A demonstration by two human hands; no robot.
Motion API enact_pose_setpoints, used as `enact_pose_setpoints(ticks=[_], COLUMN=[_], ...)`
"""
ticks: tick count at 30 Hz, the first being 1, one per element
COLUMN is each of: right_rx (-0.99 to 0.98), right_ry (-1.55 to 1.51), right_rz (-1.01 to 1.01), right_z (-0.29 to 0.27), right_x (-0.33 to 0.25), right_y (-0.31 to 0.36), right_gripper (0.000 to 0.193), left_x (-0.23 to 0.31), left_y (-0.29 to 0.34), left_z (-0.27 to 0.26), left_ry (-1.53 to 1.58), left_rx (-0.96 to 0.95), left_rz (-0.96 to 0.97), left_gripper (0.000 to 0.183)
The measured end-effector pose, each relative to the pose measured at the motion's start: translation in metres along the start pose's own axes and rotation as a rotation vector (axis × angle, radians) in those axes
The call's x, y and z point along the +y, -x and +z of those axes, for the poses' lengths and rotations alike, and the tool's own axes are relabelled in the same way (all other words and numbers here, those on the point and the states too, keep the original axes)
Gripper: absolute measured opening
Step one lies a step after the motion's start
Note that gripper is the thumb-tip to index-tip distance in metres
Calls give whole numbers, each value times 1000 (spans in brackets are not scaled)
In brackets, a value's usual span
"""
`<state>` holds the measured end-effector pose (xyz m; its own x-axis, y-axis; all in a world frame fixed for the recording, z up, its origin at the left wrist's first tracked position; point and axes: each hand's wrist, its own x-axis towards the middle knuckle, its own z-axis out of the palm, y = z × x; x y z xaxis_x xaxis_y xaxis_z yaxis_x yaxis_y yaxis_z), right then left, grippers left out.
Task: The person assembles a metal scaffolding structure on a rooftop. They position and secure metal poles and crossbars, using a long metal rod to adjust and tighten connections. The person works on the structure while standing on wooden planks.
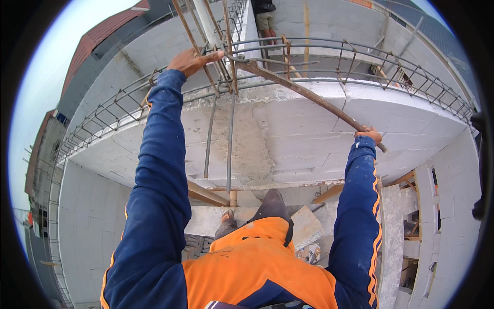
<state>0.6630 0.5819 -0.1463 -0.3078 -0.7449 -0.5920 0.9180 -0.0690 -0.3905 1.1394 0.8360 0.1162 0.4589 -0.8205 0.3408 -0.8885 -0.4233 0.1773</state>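
Observation:
My right hand [369, 135] is closed round the lower end of a long rusty steel bar [309, 95], which slants up to the left. The bar's broader head [248, 66] meets the steel rods at the wall's corner joint. Up there my left hand [193, 62] grips the rebar [210, 54], its thumb stretched along it toward the bar's head. Some of its fingers are hidden behind the rods. Several upright rusty rods [229, 31] cross beside this hand. Two grey rod ends [230, 144] hang down in front of the block wall [303, 134].
A rebar cage [422, 77] runs along the wall top to both sides. Below me lie a plank platform [203, 221], a board [307, 226] and rubble. Another person's legs [266, 28] show beyond the wall. Block walls [92, 226] stand left and right.

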Motion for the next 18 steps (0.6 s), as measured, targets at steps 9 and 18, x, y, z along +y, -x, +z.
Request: enact_pose_setpoints(ticks=[9,18], right_rx=[-1,54], right_ry=[-82,57], right_rz=[-107,-125], right_z=[-36,0], right_x=[-4,5], right_y=[-24,-32], right_gripper=[24,29], left_x=[0,-8], left_y=[-4,-12], left_z=[-6,4], left_ry=[23,92], left_rx=[-50,-214], left_rz=[106,-7], left_gripper=[101,93])
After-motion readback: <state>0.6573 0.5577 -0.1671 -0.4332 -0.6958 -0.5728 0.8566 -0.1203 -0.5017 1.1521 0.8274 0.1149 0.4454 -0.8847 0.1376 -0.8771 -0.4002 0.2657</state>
